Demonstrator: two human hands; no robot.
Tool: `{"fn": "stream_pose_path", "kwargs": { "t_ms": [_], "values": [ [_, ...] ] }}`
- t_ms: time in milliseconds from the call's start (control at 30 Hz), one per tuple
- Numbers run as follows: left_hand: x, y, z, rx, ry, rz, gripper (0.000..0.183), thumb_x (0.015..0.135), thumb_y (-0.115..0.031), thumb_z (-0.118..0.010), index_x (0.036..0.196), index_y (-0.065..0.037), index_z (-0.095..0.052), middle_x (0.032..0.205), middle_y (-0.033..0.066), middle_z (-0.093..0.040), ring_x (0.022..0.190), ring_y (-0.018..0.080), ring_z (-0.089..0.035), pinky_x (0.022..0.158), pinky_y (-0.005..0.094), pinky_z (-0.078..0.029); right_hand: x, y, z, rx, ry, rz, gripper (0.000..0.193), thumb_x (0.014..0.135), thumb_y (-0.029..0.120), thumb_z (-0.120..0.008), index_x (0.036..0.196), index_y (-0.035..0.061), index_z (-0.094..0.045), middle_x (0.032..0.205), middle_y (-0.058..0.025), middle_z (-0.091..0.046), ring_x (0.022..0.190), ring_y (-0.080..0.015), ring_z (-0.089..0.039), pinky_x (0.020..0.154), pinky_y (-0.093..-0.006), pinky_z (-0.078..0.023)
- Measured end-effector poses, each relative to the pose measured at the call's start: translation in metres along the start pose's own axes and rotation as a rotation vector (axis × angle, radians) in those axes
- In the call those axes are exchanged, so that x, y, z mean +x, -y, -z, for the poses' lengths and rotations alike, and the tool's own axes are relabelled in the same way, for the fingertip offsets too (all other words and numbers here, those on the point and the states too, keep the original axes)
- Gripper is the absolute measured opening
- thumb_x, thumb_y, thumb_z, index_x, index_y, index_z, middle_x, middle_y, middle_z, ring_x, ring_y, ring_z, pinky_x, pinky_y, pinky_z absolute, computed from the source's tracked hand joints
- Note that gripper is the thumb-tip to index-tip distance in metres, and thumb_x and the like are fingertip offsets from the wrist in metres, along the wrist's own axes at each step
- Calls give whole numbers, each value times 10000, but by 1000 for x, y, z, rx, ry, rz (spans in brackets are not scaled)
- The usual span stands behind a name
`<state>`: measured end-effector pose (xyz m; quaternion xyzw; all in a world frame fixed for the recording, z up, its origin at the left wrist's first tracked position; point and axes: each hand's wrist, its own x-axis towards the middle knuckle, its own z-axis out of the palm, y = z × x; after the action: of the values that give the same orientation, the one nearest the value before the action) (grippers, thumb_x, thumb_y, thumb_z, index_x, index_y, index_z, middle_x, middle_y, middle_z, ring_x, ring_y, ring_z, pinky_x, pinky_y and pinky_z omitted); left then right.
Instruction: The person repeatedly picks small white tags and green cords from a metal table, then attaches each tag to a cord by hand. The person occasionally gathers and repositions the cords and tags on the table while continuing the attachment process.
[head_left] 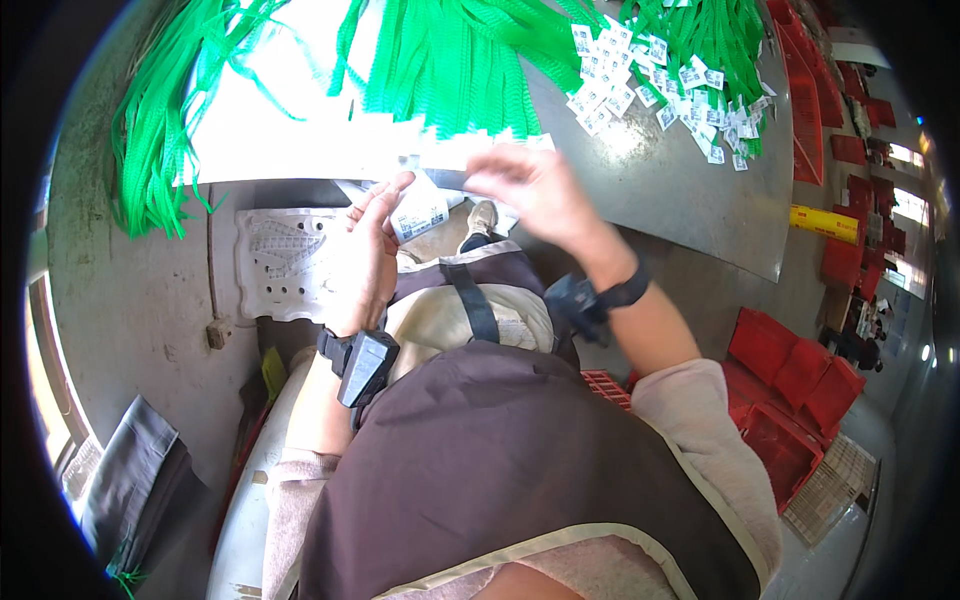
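Observation:
My left hand (368,245) is closed at the table's front edge, thumb and fingers pinching a white printed label (420,210). The label hangs down over the edge. To its right, my right hand (540,195) is lifted near the same edge; its fingertips are smeared by motion, so whether they grip anything does not show. Just beyond both hands lies a thick bundle of green mesh strips (450,85), with white ends along the near side. At the back right, more green strips bear white printed tags (605,80).
Green strips (150,150) spill over the table's left end. The metal tabletop (650,190) stretches right. A white plastic stool (275,265) stands below at left, by the wall. Red crates (785,400) are stacked on the floor at right. Dark folded cloth (140,480) hangs lower left.

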<state>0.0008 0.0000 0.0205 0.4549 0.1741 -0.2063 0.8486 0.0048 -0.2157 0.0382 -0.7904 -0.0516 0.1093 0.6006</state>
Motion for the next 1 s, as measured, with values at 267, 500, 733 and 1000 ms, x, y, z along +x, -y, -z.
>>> {"fn": "stream_pose_path", "kwargs": {
  "t_ms": [267, 500, 733, 1000],
  "values": [
    [3, 5, 5, 121, -136, 25, 292, 879, -130, -542, 1095, 56, -604, 1071, 116, -634, 939, 145, -610, 812, 256, -485, -5, 12, -48, 2, -39, -243, 97, 810, 45, -655, 888, -12, -653, 809, -1, -617, 705, -48, -546, 641, -207, -453],
    [8, 14, 5, 25, -178, 40, 293, 858, -169, -594, 1059, 44, -608, 993, 90, -641, 899, 146, -615, 769, 261, -499, -3, -8, -47, -122, -70, 19, 82, 768, 68, -684, 812, 10, -645, 826, -41, -602, 741, -122, -564, 666, -246, -455],
    [22, 15, 22, 41, -524, 10, 357, 809, -172, -656, 1078, 42, -561, 999, 118, -615, 860, 169, -623, 726, 269, -520, 41, -45, -33, -463, -345, -48, 110, 692, 122, -719, 728, 55, -640, 934, -105, -569, 970, -276, -495, 873, -387, -378],
    [6, 16, 17, 423, -200, -124, 296, 822, -30, -616, 1117, -3, -606, 914, 22, -646, 709, 47, -533, 683, 185, -462, 43, -62, 28, -199, -295, 68, 116, 719, 84, -679, 793, 43, -599, 858, -128, -598, 789, -244, -593, 709, -350, -473]
  ]
}}
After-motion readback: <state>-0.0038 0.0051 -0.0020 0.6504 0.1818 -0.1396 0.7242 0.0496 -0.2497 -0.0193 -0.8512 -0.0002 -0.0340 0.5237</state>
